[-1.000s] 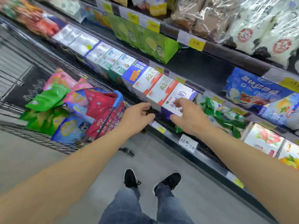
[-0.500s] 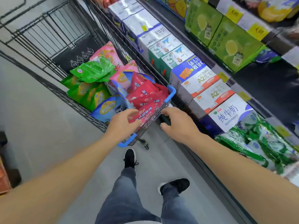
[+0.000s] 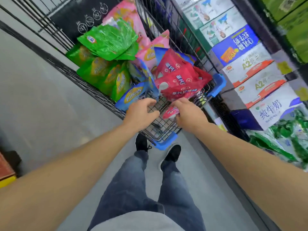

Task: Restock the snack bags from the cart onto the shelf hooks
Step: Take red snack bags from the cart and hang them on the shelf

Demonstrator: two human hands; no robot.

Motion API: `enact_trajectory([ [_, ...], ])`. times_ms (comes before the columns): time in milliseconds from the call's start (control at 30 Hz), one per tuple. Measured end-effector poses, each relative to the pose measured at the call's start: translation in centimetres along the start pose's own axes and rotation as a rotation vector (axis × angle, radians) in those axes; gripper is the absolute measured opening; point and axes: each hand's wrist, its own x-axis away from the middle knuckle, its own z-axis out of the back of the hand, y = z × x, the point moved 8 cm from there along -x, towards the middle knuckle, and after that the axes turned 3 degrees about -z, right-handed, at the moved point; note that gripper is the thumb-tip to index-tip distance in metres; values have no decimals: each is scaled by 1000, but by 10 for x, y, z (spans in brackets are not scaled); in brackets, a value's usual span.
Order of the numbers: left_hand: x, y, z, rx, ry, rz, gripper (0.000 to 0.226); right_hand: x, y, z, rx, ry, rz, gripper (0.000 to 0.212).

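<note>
Here the red snack bags (image 3: 181, 80) lie heaped at the near right corner of the wire cart (image 3: 93, 90), beside green bags (image 3: 108, 42) and pink ones (image 3: 150, 52). The right hand (image 3: 188, 114) curls its fingers round a small red bag (image 3: 170, 112) at the cart's near edge. The left hand (image 3: 141, 114) hovers alongside, fingers loosely bent, holding nothing. Milk cartons (image 3: 256, 75) line the shelf to the right.
</note>
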Motion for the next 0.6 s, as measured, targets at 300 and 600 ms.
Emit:
enact_trajectory([
  [300,-24,-28,2,35,-50,20,46,-53,25,-38,158,-65,-80,44],
  [600,-21,-17,7,59,-130,-35,56,-31,16,-6,-147,159,-127,24],
])
